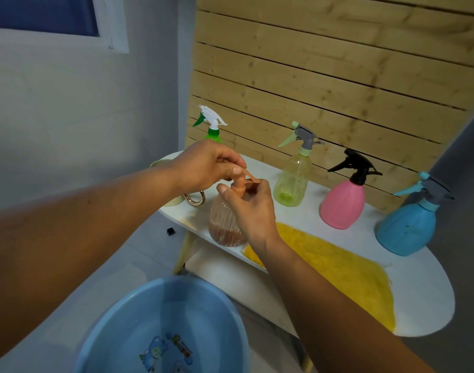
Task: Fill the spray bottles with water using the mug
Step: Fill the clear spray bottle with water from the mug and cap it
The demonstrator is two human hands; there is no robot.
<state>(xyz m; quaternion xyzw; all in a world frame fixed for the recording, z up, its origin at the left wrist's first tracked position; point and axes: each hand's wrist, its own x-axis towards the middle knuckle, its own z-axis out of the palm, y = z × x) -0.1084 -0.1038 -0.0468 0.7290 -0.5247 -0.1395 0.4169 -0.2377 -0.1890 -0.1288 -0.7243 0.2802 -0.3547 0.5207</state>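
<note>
Both hands work the upright peach spray bottle [226,222] at the table's [419,286] left front edge: left hand [207,164] pinches its trigger head, right hand [250,204] seemingly grips the neck.

Both bare forearms reached forward and met. The left hand [206,165] pinched from above with curled fingers; the right hand [250,208] gripped below, thumb raised.

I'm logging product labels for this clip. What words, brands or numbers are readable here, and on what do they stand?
No text reads clearly.
Blue basin: a cartoon bear print with a few coloured characters beside it on the bottom, too blurred to read.
Spray bottles, green, pale green, pink, blue and peach: no labels visible.
</note>
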